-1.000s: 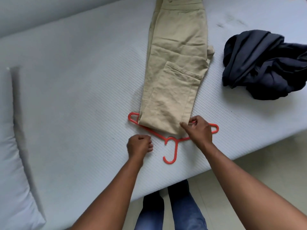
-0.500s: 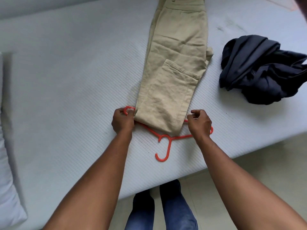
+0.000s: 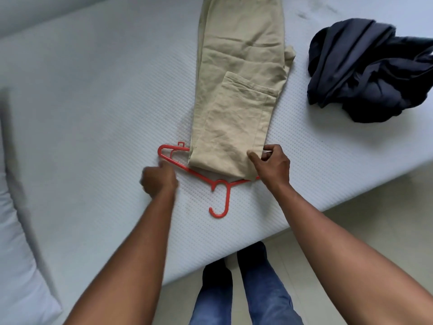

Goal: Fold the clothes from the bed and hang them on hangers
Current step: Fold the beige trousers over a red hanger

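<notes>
Nearest to me, the person's legs in blue jeans [image 3: 264, 289] stand on the pale floor [image 3: 375, 231], right up against the edge of the bed [image 3: 93, 113]. Both bare forearms reach out over the mattress.

A red hanger [image 3: 227, 195] lies flat near the bed's edge, its hook pointing back toward the person. The left hand [image 3: 159, 181] is at the hanger's left arm with its fingers curled. It is blurred, so I cannot tell whether it grasps the plastic or only touches it.

The right hand [image 3: 271, 165] grasps the near right corner of the beige trousers [image 3: 236, 102], with the thumb on top of the cloth and the fingers curled beneath. The right tip of the hanger is hidden under that hand.

The trousers lie lengthwise away from the person, doubled over so the leg hems rest on top partway up. Their folded end covers the middle of the hanger. I cannot tell whether the bar runs inside the fold.

Farther off to the right, well apart from the trousers, a dark garment [image 3: 365, 71] sits in a crumpled heap. A white pillow [image 3: 14, 254] lies along the left edge of the bed.
</notes>
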`<state>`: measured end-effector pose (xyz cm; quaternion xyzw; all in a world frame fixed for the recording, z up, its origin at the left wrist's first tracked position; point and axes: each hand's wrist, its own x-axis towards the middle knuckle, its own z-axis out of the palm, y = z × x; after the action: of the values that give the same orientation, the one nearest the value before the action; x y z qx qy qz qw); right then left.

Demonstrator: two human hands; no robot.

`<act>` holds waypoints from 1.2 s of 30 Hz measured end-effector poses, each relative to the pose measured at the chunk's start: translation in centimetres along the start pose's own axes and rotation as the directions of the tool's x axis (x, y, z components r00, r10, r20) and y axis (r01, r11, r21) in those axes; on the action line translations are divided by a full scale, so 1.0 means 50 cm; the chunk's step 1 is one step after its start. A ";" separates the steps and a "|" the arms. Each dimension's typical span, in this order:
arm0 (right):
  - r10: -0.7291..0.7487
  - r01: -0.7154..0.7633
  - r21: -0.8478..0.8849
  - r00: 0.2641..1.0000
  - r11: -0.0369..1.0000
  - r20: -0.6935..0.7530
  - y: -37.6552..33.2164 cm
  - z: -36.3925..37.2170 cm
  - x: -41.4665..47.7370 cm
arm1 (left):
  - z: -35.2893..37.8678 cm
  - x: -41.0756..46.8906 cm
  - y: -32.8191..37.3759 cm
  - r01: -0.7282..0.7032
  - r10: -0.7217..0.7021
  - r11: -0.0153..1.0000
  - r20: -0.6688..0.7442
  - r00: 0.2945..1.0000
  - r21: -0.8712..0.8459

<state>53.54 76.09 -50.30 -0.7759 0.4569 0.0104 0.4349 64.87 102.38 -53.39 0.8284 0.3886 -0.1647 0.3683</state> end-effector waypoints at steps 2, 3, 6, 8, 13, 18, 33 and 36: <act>0.003 -0.002 -0.021 0.999 1.000 0.034 -0.004 0.007 -0.011 | 0.013 -0.107 -0.010 0.067 -0.060 0.997 0.224 0.973 -0.027; 0.005 -0.004 -0.032 0.999 0.999 0.032 -0.002 0.008 -0.014 | 0.021 -0.158 -0.011 0.061 -0.046 0.997 0.321 0.946 -0.038; -0.011 0.007 -0.168 1.000 0.986 -0.026 0.007 0.011 -0.010 | 0.057 -0.207 -0.028 0.068 -0.031 0.995 0.403 0.914 -0.076; 0.048 -0.058 -0.193 0.997 0.979 -0.055 0.002 0.012 0.013 | 0.068 -0.203 -0.033 0.109 -0.059 0.989 0.411 0.910 -0.099; 0.066 -0.073 -0.082 0.994 0.994 -0.084 -0.061 0.002 0.087 | 0.056 -0.222 -0.037 0.194 -0.065 0.959 0.510 0.858 -0.204; -0.297 0.193 -0.474 0.942 0.859 -0.155 -0.081 -0.011 0.043 | 0.032 -0.251 -0.050 0.232 -0.022 0.927 0.574 0.819 -0.295; -0.115 0.456 -0.179 0.546 0.872 0.830 -0.123 0.037 0.010 | -0.014 -0.263 -0.074 0.116 0.126 0.941 0.648 0.751 -0.317; -0.143 0.474 -0.153 0.532 0.867 0.835 -0.139 0.064 0.024 | -0.024 -0.269 -0.064 0.220 0.141 0.885 0.686 0.714 -0.411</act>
<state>60.46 78.88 -48.15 -0.8216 0.0538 0.3630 0.4363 53.73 97.58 -46.60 0.5820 0.2663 -0.3750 0.6706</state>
